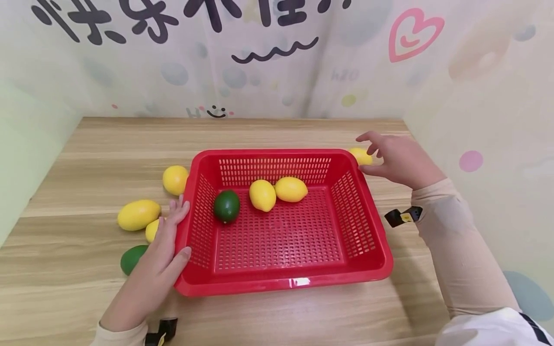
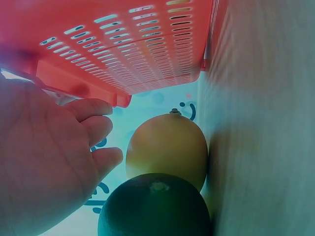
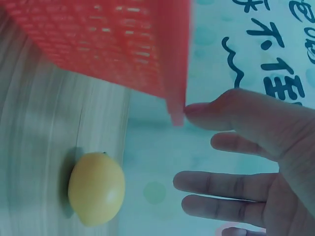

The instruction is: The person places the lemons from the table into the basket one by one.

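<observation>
A red plastic basket (image 1: pixel 277 283) with slotted walls stands on the table. Inside lie two yellow lemons, one (image 1: pixel 262 195) touching the other (image 1: pixel 291 189), and a dark green oval fruit (image 1: pixel 227 206). My left hand (image 1: pixel 162 257) rests along the basket's left rim, its thumb on the rim; in the left wrist view its fingers extend outside the wall. At the far right corner, my right hand (image 1: pixel 396 158) has its fingers spread and its thumb at the rim. Below that hand, a lemon (image 3: pixel 96 189) lies on the table, partly hidden by the basket in the head view.
Left of the basket lie a round yellow fruit (image 1: pixel 175 180), a longer yellow fruit (image 1: pixel 138 215), another yellow one (image 1: pixel 151 230) partly behind my left hand, and a green fruit (image 1: pixel 133 259). A printed wall sheet (image 1: pixel 277 86) rises behind the table's back edge.
</observation>
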Action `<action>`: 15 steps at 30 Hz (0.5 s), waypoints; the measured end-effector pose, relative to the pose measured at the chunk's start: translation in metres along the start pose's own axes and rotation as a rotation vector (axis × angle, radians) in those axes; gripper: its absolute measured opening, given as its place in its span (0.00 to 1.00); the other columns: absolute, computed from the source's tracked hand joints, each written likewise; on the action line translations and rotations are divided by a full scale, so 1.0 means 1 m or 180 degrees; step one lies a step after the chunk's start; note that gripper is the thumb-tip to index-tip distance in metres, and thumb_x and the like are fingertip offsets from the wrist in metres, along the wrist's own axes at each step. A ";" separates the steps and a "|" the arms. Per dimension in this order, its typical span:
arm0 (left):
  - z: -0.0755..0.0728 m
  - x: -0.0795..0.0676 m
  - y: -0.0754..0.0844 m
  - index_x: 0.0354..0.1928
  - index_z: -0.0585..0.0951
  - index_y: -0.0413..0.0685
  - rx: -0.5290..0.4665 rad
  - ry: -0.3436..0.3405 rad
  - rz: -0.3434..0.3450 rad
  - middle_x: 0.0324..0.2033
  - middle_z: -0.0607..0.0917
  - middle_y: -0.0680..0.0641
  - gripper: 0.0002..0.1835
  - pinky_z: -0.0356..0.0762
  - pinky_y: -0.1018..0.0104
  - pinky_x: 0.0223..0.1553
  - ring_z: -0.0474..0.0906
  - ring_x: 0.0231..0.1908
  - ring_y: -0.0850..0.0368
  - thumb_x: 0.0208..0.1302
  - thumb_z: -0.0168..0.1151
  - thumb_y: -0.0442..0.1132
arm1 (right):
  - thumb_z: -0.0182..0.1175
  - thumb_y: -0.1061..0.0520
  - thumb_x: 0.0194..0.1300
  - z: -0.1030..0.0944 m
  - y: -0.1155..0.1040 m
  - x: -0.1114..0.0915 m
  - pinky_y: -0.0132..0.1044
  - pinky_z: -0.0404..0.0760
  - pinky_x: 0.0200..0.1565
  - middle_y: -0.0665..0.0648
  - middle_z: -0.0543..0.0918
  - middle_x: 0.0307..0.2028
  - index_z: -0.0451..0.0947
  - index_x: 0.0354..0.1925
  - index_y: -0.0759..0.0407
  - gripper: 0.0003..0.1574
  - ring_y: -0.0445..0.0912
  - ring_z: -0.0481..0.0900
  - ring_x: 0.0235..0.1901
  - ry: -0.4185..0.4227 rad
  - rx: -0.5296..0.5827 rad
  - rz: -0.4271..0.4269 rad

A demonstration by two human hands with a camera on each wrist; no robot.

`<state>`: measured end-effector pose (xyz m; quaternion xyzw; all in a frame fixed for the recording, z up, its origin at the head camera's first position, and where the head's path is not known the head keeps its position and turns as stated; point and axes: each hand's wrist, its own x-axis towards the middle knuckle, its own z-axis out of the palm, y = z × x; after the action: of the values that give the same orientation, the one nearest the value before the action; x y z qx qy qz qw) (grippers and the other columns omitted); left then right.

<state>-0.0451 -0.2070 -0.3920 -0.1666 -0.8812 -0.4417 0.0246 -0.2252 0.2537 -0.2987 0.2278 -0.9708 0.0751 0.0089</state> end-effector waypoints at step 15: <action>0.001 0.000 0.001 0.83 0.46 0.56 0.0025 0.0023 0.0058 0.82 0.44 0.48 0.45 0.33 0.78 0.74 0.36 0.81 0.45 0.71 0.53 0.28 | 0.72 0.48 0.61 0.021 0.027 0.007 0.59 0.82 0.46 0.68 0.87 0.47 0.75 0.63 0.60 0.36 0.60 0.84 0.47 0.0104 0.0123 0.0238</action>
<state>-0.0452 -0.2059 -0.3917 -0.1730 -0.8813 -0.4386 0.0324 -0.2431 0.2718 -0.3228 0.1902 -0.9767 0.0979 0.0175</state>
